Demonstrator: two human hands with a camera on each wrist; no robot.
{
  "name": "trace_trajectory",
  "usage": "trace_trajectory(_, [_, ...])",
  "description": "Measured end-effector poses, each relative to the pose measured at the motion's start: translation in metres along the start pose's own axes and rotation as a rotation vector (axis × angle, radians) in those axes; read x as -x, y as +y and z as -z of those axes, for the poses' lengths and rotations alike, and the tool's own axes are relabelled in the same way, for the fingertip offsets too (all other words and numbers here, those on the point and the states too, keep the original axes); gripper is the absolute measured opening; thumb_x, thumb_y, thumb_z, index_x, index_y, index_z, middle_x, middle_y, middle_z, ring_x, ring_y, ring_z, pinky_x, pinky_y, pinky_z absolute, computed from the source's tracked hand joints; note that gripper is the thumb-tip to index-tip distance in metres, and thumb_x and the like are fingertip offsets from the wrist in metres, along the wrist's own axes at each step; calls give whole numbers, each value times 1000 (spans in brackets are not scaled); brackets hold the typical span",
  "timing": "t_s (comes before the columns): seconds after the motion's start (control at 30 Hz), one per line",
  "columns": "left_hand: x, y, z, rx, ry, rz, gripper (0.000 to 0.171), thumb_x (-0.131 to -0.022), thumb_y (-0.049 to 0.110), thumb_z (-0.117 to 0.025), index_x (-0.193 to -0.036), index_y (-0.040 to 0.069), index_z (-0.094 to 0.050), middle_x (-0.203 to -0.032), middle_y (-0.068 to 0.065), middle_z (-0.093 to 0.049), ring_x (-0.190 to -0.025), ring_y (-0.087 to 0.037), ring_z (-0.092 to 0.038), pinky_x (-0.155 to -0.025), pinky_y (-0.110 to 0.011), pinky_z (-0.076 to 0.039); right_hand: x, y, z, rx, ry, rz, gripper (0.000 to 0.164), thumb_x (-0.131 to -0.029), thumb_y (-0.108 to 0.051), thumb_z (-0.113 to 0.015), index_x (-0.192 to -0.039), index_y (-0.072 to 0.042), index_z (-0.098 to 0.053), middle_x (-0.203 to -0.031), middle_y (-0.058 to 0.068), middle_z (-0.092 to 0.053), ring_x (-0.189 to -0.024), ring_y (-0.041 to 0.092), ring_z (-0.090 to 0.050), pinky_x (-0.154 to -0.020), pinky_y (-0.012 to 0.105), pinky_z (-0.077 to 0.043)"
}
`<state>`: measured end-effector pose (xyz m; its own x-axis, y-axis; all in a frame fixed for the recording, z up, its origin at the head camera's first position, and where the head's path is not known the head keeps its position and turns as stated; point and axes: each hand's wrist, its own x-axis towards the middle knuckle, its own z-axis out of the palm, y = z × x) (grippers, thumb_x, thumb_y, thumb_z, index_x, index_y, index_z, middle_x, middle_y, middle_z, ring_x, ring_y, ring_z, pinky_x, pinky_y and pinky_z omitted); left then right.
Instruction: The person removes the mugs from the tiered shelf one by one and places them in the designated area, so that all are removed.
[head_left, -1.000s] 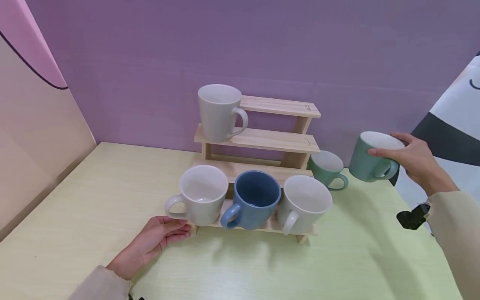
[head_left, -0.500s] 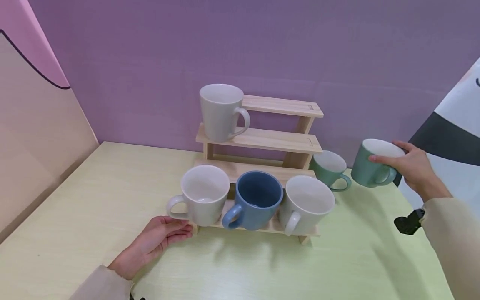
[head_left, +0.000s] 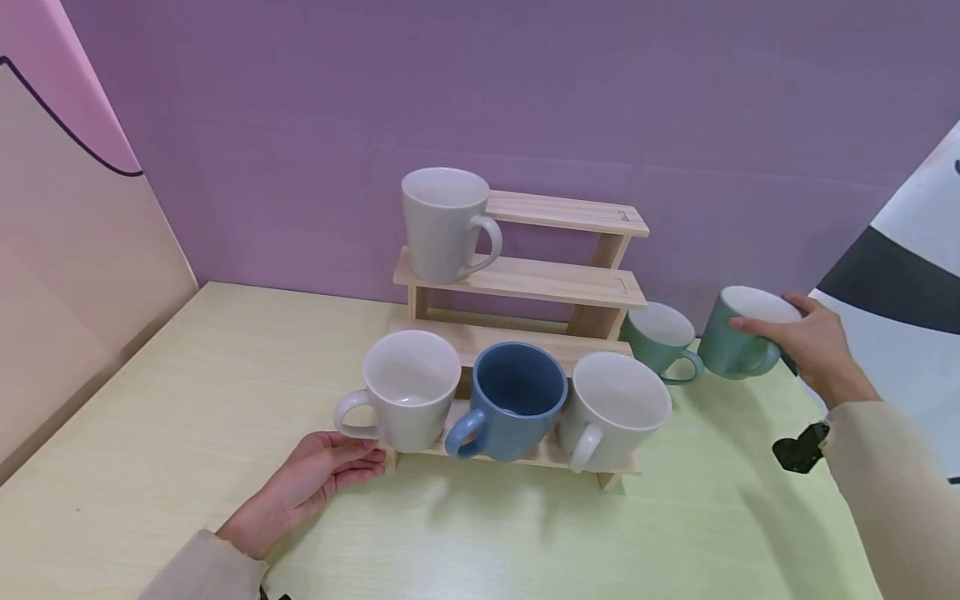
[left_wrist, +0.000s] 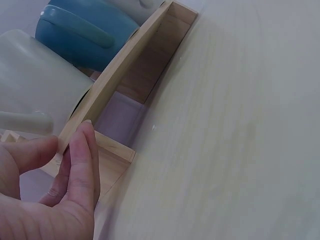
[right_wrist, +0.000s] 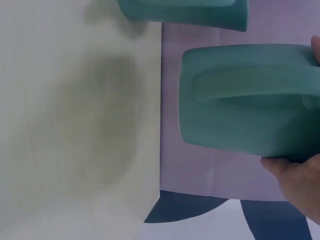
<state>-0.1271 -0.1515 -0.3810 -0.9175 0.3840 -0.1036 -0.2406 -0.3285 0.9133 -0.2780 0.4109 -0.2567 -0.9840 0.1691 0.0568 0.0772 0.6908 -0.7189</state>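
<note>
My left hand (head_left: 307, 487) pinches the left end of the bottom board of a wooden tiered rack (head_left: 517, 277); the left wrist view shows thumb and fingers at the board's corner (left_wrist: 64, 142). At the right, my right hand (head_left: 817, 346) grips a green mug (head_left: 738, 342) near its white-lined rim, thumb on the near side. The right wrist view shows this mug (right_wrist: 240, 120) off the table, its handle facing the camera. A second green mug (head_left: 656, 337) stands beside the rack's right side, partly hidden by it.
On the bottom tier stand a white mug (head_left: 408, 400), a blue mug (head_left: 517, 408) and another white mug (head_left: 615, 417). A pale grey mug (head_left: 444, 229) stands higher up at the left. Behind the table (head_left: 187, 400) rises a purple wall (head_left: 300, 125).
My right hand has lowered the green mug and brought it slightly left, closer to the other green mug. The left hand keeps its place on the rack.
</note>
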Motion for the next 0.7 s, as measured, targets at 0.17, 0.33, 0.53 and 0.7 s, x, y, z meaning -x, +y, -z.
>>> trace_trajectory(0.17, [0, 0, 1, -4, 8, 3, 10, -95, 7, -57, -95, 5, -67, -90, -1, -71, -84, -10, -69, -83, -20, -58, -3, 6, -6, -38, 17, 1, 98, -87, -40, -68, -150, 5, -8, -151, 32, -16, -127, 43, -29, -99, 41, -46])
trace_trajectory(0.33, [0, 0, 0, 2, 5, 5, 11, -95, 7, -57, -95, 5, -67, -90, -1, -71, -84, -10, -69, -83, -20, -58, -7, 13, -11, -74, 31, -15, 100, -86, -40, -69, -150, 4, -7, -152, 31, -13, -128, 43, -26, -106, 52, -38])
trace_trajectory(0.53, [1, 1, -1, -2, 2, 3, 11, -95, 6, -56, -96, 4, -67, -90, -1, -71, -84, -10, -69, -83, -20, -58, -8, 18, -16, -60, 50, -29, 100, -85, -40, -70, -150, 4, -9, -150, 30, -17, -123, 39, -31, -78, 17, -39])
trace_trajectory(0.7, [1, 1, -1, 1, 1, 0, 12, -95, 6, -56, -95, 3, -67, -90, -1, -71, -84, -10, -69, -83, -20, -58, -9, 23, -21, -73, 53, -37, 101, -85, -40, -70, -151, 3, -6, -152, 31, -14, -123, 39, -31, -75, 14, -38])
